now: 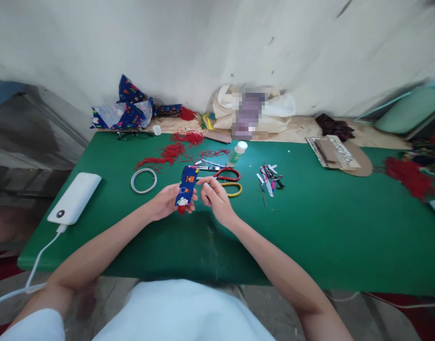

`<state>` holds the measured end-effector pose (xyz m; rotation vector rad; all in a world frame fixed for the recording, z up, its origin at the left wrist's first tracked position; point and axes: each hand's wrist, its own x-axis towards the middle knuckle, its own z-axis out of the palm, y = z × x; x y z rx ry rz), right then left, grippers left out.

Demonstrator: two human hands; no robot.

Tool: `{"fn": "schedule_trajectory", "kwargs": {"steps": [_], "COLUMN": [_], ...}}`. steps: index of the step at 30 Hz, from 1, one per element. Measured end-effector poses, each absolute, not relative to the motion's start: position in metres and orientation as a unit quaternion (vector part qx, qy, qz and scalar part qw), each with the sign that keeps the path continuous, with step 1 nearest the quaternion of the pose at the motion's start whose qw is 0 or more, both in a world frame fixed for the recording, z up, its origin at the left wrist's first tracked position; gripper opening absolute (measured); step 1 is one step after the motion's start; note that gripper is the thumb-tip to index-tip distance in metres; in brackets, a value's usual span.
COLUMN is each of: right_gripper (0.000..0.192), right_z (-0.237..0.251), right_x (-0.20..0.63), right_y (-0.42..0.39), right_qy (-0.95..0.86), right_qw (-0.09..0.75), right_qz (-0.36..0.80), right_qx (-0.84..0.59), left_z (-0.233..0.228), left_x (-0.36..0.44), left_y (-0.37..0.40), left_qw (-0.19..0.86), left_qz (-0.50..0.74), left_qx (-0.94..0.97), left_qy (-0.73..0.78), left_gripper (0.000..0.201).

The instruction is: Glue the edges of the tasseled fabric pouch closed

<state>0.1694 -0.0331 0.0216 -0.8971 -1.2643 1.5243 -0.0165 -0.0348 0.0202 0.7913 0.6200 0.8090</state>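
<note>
Green-covered table against a stained whitish wall, grey floor at left

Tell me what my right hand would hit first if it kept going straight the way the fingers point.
Probably the blue patterned fabric piece in your left hand; the right hand points left toward it, nearly touching, though depth is unclear.

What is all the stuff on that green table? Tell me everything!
Green table mat: one, covers the table.
Blue printed fabric piece: one, held in left hand.
White power bank: one, left edge, cable attached.
White ring: one, left of hands.
Red threads: a tangle, behind hands.
Red and yellow scissors: one, beside right hand.
White glue bottle: one, lying behind scissors.
Scraps: small pile, right of scissors.
Left hand: grips fabric.
Right hand: beside fabric, fingers curled.
</note>
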Motion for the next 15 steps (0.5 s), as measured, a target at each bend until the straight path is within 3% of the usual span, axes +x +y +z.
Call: {"fn": "schedule_trajectory", "kwargs": {"steps": [6, 15], "right_gripper": [0.030, 0.025], "right_z": [0.001, -0.008], "right_x": [0.165, 0.162], "right_y": [-0.030, -0.033], "right_qy": [-0.528, -0.588], "right_qw": [0.461, 0.407], "right_qz": [0.595, 0.551], "right_qx": [-0.395, -0.430], "left_z": [0.048, 0.082], "left_x": [-0.031, -0.039], "left_y": [-0.005, 0.110], "left_qw": [0.679, 0.613], "left_qz": [0.500, 0.562], "left_qx": [0.422, 0.412], "left_qy": [0.333, 0.372], "left_gripper": [0.050, 0.009]}}
